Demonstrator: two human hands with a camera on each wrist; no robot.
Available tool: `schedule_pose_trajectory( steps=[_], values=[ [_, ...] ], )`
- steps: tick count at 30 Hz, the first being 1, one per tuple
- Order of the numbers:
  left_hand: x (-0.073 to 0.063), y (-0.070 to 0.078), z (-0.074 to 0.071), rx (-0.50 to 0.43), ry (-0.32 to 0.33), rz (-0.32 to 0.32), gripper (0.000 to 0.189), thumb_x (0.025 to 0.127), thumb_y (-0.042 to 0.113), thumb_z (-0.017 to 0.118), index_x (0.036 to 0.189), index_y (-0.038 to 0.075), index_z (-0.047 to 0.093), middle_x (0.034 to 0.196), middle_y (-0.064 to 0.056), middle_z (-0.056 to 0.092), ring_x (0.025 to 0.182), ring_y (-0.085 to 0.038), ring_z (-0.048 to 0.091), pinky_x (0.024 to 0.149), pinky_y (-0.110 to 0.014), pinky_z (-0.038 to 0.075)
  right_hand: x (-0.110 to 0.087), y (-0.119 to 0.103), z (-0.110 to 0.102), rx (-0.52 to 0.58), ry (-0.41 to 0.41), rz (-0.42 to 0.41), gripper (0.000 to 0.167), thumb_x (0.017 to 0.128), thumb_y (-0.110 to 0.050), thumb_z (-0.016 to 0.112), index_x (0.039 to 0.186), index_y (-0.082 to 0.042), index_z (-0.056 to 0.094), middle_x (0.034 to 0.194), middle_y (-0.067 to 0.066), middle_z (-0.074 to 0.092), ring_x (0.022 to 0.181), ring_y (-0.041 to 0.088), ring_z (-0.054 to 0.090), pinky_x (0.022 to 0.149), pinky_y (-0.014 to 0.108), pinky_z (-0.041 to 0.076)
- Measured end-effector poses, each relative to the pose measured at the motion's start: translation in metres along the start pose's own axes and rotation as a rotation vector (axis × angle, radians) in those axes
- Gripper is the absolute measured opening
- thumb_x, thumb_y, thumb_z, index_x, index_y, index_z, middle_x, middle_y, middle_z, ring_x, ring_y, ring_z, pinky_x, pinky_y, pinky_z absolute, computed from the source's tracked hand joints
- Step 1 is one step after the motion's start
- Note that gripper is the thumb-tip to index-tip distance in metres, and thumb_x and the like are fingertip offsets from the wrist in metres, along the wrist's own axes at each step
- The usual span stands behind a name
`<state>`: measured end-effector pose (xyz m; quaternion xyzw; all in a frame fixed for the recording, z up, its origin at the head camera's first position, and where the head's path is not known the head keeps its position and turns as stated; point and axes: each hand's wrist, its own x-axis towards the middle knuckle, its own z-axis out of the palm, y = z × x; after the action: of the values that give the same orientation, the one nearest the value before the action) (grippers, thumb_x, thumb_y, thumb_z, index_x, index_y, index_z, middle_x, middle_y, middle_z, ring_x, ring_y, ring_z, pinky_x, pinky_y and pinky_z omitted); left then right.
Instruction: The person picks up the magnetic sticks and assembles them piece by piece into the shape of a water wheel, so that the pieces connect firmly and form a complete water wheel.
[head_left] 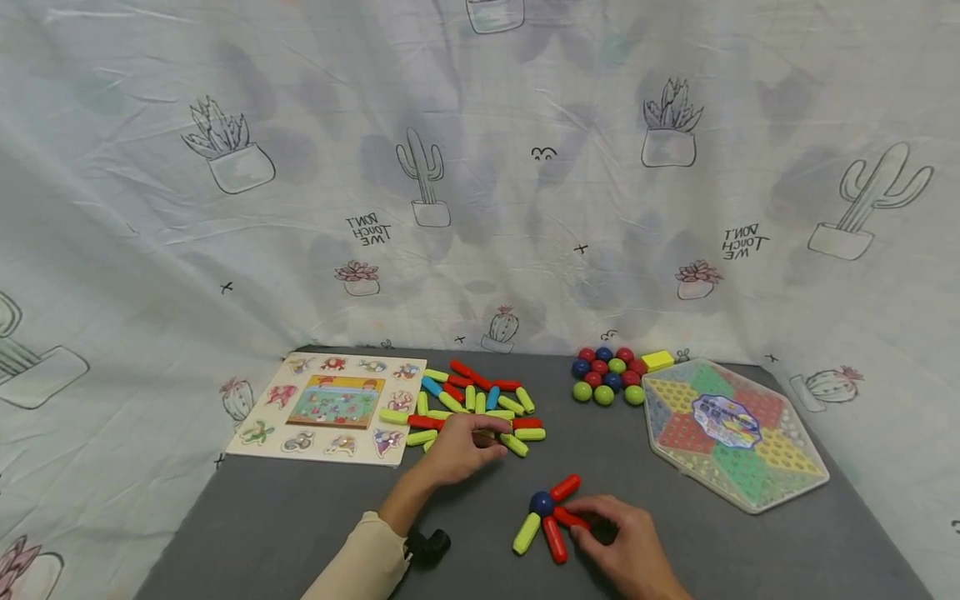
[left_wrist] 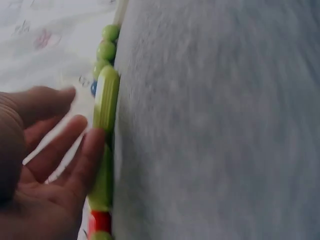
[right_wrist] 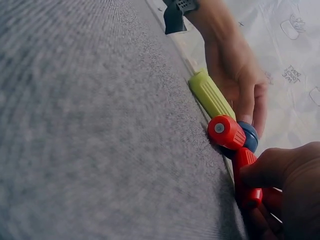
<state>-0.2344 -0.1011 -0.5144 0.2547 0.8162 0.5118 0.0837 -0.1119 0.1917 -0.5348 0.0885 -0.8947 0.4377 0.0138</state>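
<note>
In the head view, a dark blue ball (head_left: 542, 503) has several rods spread around it: a yellow-green rod (head_left: 527, 533), a red rod (head_left: 555, 540), another red rod (head_left: 566, 487) and a third at the right. My right hand (head_left: 630, 542) pinches this third red rod (head_left: 572, 517) between thumb and fingers; the right wrist view shows the same rod (right_wrist: 246, 182) against the ball (right_wrist: 248, 136). My left hand (head_left: 463, 450) reaches over the near side of a group of loose rods (head_left: 480, 403), its fingers spread and holding nothing in the left wrist view, beside a yellow-green rod (left_wrist: 106, 97).
Red, blue and green balls (head_left: 604, 395) cluster at the back, with a yellow block (head_left: 657, 361) beside them. A hexagonal game board (head_left: 768, 496) lies at the right, a wooden picture puzzle (head_left: 258, 417) at the left. Behind the grey table (head_left: 300, 517) hangs a printed cloth (head_left: 525, 208).
</note>
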Motion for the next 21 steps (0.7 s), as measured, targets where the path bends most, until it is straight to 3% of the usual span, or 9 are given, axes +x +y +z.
schedule_pose_trajectory(
  steps=[3, 8, 13, 15, 20, 21],
  values=[
    [0.003, 0.007, 0.007, 0.183, -0.005, 0.023, 0.028, 0.097, 0.006, 0.083, 0.124, 0.006, 0.081, 0.123, -0.008, 0.08, 0.099, -0.02, 0.075, 0.089, -0.03, 0.062, 0.0, 0.001, 0.0, 0.006, -0.002, -0.009, 0.03, 0.091, -0.017, 0.09, 0.107, -0.04, 0.08, 0.105, -0.022, 0.077, 0.099, 0.0, 0.072, 0.088, 0.027, 0.061],
    [0.007, 0.016, 0.016, 0.406, -0.044, 0.111, 0.02, 0.094, 0.008, 0.086, 0.114, 0.007, 0.084, 0.11, -0.004, 0.08, 0.101, -0.021, 0.071, 0.096, -0.04, 0.058, -0.003, 0.002, 0.0, 0.019, 0.005, -0.024, 0.029, 0.092, -0.018, 0.09, 0.108, -0.04, 0.08, 0.105, -0.022, 0.077, 0.099, 0.0, 0.072, 0.088, 0.028, 0.061],
    [0.015, -0.017, 0.028, 0.539, -0.06, 0.229, 0.014, 0.095, 0.02, 0.088, 0.109, 0.019, 0.085, 0.1, 0.009, 0.076, 0.095, -0.011, 0.065, 0.092, -0.037, 0.055, -0.003, 0.002, 0.001, 0.023, 0.01, -0.017, 0.029, 0.092, -0.018, 0.09, 0.108, -0.04, 0.08, 0.104, -0.022, 0.077, 0.098, 0.0, 0.072, 0.087, 0.028, 0.061],
    [0.012, -0.012, 0.028, 0.531, -0.078, 0.202, 0.013, 0.097, 0.022, 0.086, 0.11, 0.02, 0.085, 0.102, 0.011, 0.075, 0.097, -0.008, 0.065, 0.094, -0.034, 0.056, -0.002, 0.002, 0.001, 0.028, 0.007, -0.011, 0.028, 0.092, -0.018, 0.09, 0.108, -0.04, 0.08, 0.104, -0.021, 0.077, 0.098, 0.0, 0.072, 0.087, 0.028, 0.061],
    [-0.008, 0.031, 0.019, 0.441, -0.123, 0.069, 0.012, 0.102, 0.02, 0.081, 0.113, 0.02, 0.082, 0.109, 0.012, 0.076, 0.106, -0.005, 0.069, 0.101, -0.033, 0.058, -0.001, 0.002, 0.001, 0.033, 0.001, 0.002, 0.027, 0.092, -0.019, 0.09, 0.107, -0.039, 0.08, 0.104, -0.021, 0.077, 0.098, 0.001, 0.073, 0.087, 0.027, 0.061],
    [-0.01, 0.033, 0.018, 0.424, -0.124, 0.067, 0.011, 0.102, 0.02, 0.08, 0.113, 0.021, 0.081, 0.108, 0.012, 0.076, 0.105, -0.004, 0.068, 0.101, -0.033, 0.057, -0.001, 0.002, 0.001, 0.033, 0.001, 0.003, 0.027, 0.092, -0.019, 0.09, 0.107, -0.039, 0.081, 0.104, -0.02, 0.077, 0.098, 0.001, 0.073, 0.086, 0.027, 0.061]
  ],
)
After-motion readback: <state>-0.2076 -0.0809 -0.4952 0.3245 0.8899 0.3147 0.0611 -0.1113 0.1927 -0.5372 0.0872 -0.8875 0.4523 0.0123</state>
